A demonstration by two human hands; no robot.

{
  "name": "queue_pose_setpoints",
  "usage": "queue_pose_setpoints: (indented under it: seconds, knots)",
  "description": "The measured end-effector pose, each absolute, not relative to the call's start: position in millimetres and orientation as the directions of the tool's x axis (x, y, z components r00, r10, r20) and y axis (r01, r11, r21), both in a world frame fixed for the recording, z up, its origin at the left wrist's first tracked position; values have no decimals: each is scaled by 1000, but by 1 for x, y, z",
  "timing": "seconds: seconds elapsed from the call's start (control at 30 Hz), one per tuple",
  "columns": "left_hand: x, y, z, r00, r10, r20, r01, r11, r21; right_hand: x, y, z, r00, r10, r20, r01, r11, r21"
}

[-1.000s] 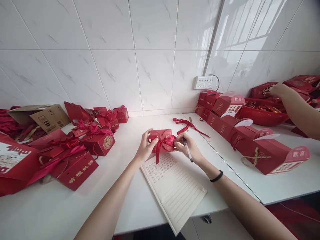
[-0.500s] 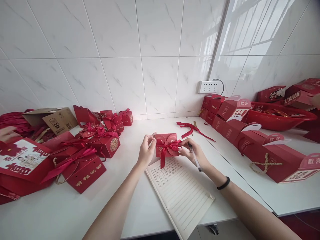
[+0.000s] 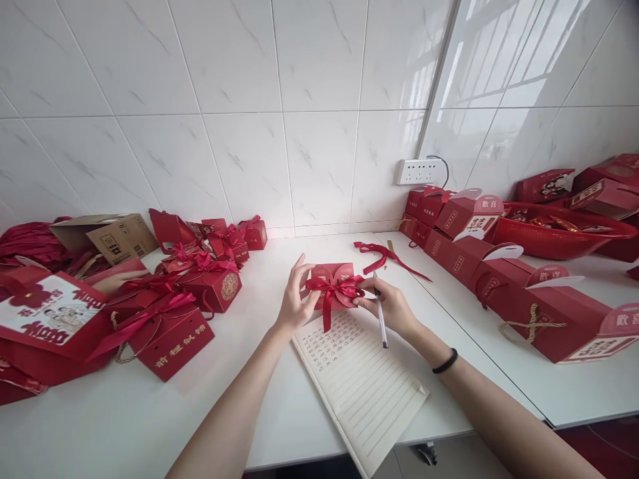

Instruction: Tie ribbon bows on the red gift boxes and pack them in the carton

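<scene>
A small red gift box [image 3: 322, 271] stands at the top edge of the notebook, tied with a red ribbon bow [image 3: 337, 289]. My left hand [image 3: 294, 299] is at its left side, thumb and fingers pinching the left loop of the bow. From the right, my right hand [image 3: 394, 307] pinches the right loop, with a pen [image 3: 382, 322] tucked in the same hand and its lower end pointing down toward the page. Below the box lies an open lined notebook [image 3: 372, 392], its upper lines filled with handwriting.
Red boxes with ribbons [image 3: 182, 342] crowd the left, near a cardboard box [image 3: 117, 239]. A row of red boxes [image 3: 514, 296] lines the right, beside a red basin [image 3: 549, 233]. Loose ribbon [image 3: 382, 253] lies behind my right hand. A power strip [image 3: 417, 171] is on the wall.
My left fingers have moved from the box's upper left edge onto the bow's left loop. The loops look spread wider, and the pen has swung more upright. A hand at far left has shifted rightward.
</scene>
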State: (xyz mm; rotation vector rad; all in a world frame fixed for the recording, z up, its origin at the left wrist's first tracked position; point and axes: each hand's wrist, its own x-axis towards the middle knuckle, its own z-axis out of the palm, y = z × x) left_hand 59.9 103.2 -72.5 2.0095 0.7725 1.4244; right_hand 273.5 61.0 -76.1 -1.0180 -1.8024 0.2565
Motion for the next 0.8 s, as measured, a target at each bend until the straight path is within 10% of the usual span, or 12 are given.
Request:
queue_pose_setpoints:
  seconds: [0.2,0.53,0.8]
  knots:
    - [61,102,-72,335,537,774,291,-841,456,274,62,-79,-124,733,669,545,614,-571]
    - [58,102,-67,266,806,528,-47,-536,843,270,64,-79,44,894,447,138,437,-889]
    - [53,106,-68,461,722,516,318,-678,663,269,69,-76,78,936,342,-12,344,-939]
